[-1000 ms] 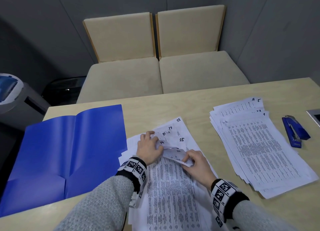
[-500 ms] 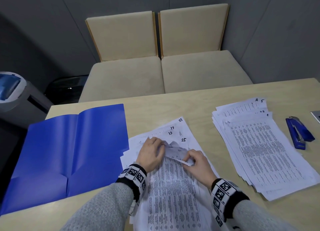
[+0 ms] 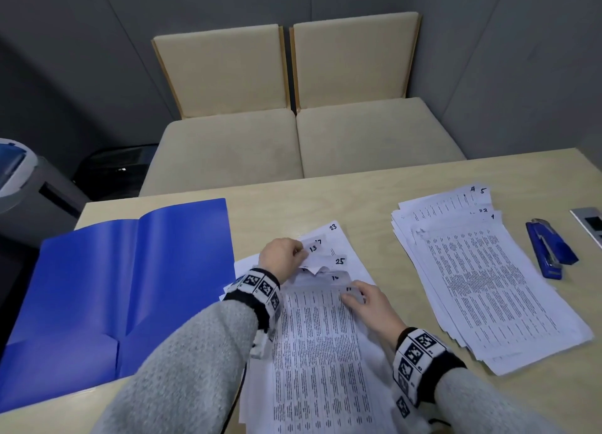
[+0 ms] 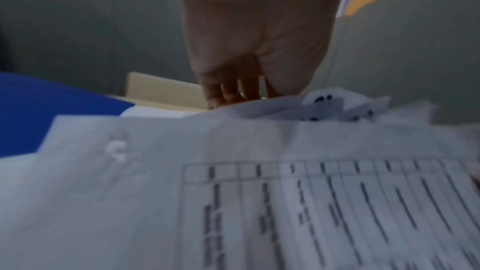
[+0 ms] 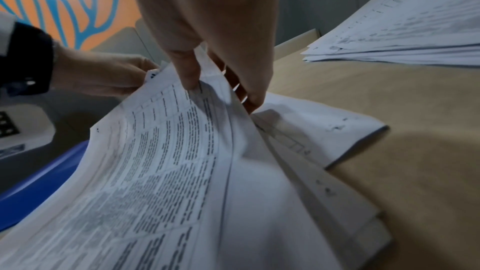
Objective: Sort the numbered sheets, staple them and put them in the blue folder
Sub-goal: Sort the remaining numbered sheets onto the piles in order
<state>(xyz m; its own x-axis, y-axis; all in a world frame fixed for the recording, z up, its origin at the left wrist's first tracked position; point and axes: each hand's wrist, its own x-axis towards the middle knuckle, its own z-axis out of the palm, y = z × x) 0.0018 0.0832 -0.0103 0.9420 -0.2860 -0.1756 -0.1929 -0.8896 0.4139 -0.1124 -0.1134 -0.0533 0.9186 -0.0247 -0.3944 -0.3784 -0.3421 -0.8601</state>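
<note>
A loose pile of numbered printed sheets (image 3: 312, 342) lies in front of me, corners marked 23, 13, 25 showing. My left hand (image 3: 282, 257) pinches the lifted upper corners of several sheets (image 4: 322, 106). My right hand (image 3: 361, 298) pinches the top sheet's right corner (image 5: 197, 98), thumb on top, fingers under it. A second stack of sheets (image 3: 482, 271) lies at the right, marked 4, 5 and 1. The blue folder (image 3: 123, 290) lies open at the left. A blue stapler (image 3: 547, 248) sits at the far right.
Two beige chairs (image 3: 293, 134) stand behind the wooden table (image 3: 325, 199). A grey machine (image 3: 22, 186) and a dark bin (image 3: 117, 166) are at the left. A grey device (image 3: 591, 222) lies at the table's right edge.
My left hand has shifted up the pile and fanned more corners, now showing 13 and 25. My right hand has slid slightly right along the top sheet's corner. The camera tilted a little.
</note>
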